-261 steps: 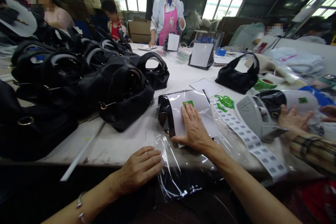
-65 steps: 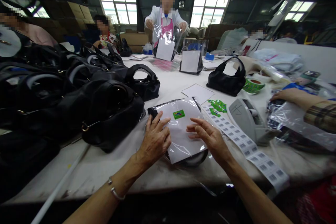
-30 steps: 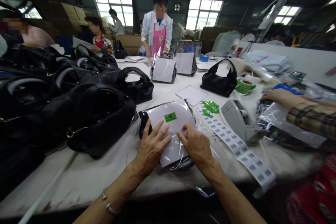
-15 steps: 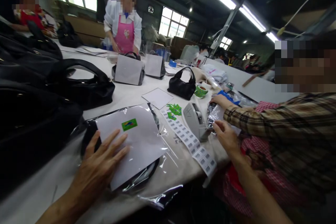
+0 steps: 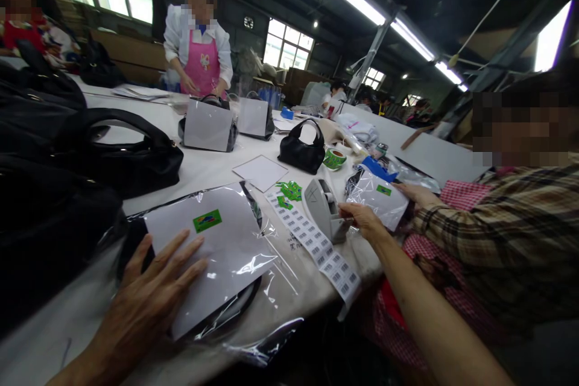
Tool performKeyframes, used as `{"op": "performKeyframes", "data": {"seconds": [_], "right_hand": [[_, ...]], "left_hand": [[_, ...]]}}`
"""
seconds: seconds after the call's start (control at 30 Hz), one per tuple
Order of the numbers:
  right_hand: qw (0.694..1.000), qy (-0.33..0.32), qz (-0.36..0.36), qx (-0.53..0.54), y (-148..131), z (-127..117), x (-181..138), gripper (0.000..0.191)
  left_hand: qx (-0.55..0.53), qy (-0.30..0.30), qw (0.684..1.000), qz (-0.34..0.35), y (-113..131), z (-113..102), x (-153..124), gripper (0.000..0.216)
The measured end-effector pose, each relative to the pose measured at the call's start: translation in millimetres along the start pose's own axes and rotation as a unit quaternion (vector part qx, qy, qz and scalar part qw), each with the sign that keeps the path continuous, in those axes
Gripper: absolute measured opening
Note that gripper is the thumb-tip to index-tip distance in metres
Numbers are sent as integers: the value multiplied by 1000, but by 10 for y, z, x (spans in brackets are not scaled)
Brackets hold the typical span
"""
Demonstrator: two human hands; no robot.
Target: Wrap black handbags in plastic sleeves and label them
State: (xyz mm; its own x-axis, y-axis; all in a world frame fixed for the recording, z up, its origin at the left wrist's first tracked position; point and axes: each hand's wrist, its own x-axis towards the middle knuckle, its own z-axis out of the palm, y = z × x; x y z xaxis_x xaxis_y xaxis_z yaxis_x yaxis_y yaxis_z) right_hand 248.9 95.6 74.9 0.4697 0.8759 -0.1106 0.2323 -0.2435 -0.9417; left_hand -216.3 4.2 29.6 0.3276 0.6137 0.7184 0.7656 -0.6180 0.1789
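Note:
My left hand (image 5: 158, 283) lies open and flat, fingers spread, on a white card (image 5: 226, 253) with a green label (image 5: 207, 221). The card lies over a black handbag inside a clear plastic bag (image 5: 253, 341); most of the handbag is hidden. My right hand (image 5: 362, 217) is at the near end of a grey tape dispenser (image 5: 319, 208), its fingers pinched together at the front edge. Whatever the fingertips hold is too small to make out. A strip of barcode stickers (image 5: 316, 247) runs beside the dispenser, with several green labels (image 5: 289, 190) at its far end.
Black handbags (image 5: 145, 157) are piled at left. Beyond stand a small black handbag (image 5: 302, 151), a green roll (image 5: 335, 160), a loose white card (image 5: 260, 172) and card-fronted bags (image 5: 208, 126). A co-worker in plaid (image 5: 479, 241) sits at right beside a wrapped bag (image 5: 377, 196); another stands across the table.
My right hand has moved left onto the dispenser's front edge. The co-worker's hand at right has drawn back, showing the labelled wrapped bag. My left hand stays on the card; the view has shifted slightly.

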Motion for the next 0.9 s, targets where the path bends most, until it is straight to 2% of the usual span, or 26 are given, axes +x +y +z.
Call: {"op": "performKeyframes", "data": {"seconds": [0.2, 0.37, 0.5, 0.6, 0.7, 0.73, 0.8, 0.87, 0.9], "right_hand": [[994, 68, -56, 58, -10, -130, -299, 29], [996, 77, -7, 37, 262, -204, -570, 30], [997, 74, 18, -2, 385, -232, -500, 31], [988, 79, -9, -129, 385, -343, -395, 29], [946, 89, -27, -312, 330, -434, -445, 27], [939, 83, -31, -334, 286, -411, -516, 28], [946, 40, -56, -315, 135, -233, -735, 37], [955, -59, -103, -273, -107, 117, -1021, 41], [949, -127, -132, -257, -252, 337, -1170, 39]], "left_hand": [[-4, -2, 1000, 9, 1, -6, 16, 43], [28, -13, 999, 24, -5, -19, 2, 32], [64, -30, 996, 48, -7, -34, -7, 25], [76, -26, 995, 52, -5, -41, -12, 21], [76, -23, 996, 51, -2, -41, -19, 20], [77, -24, 995, 54, -3, -39, -22, 20], [81, -25, 995, 61, -7, -33, -27, 19], [87, -24, 994, 63, -11, -31, -31, 18], [89, -25, 994, 61, -11, -32, -31, 18]]}}
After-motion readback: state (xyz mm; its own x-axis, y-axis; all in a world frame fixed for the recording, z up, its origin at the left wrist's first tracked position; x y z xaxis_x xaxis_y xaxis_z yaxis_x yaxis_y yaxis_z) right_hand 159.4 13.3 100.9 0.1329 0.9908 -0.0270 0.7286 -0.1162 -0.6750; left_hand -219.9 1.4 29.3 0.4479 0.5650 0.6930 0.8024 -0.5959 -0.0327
